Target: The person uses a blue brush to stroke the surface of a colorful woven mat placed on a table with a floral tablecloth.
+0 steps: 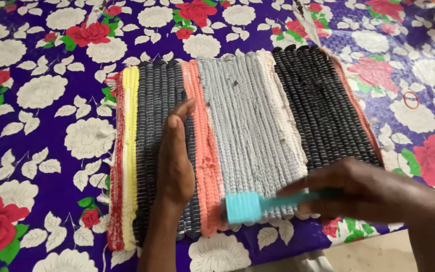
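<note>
A woven rag mat (247, 121) with red, yellow, dark grey, salmon, light grey, cream and black stripes lies flat on a floral cloth. My left hand (174, 161) rests flat on the mat's dark grey stripe, fingers together and pointing away from me. My right hand (373, 194) grips the handle of a turquoise brush (247, 206), whose head sits at the mat's near edge over the salmon and light grey stripes. The brush is blurred.
The purple floral cloth (41, 126) with white and red flowers covers the whole surface around the mat. A small red ring (411, 99) lies on the cloth to the right of the mat. The cloth's near edge drops off at the bottom right.
</note>
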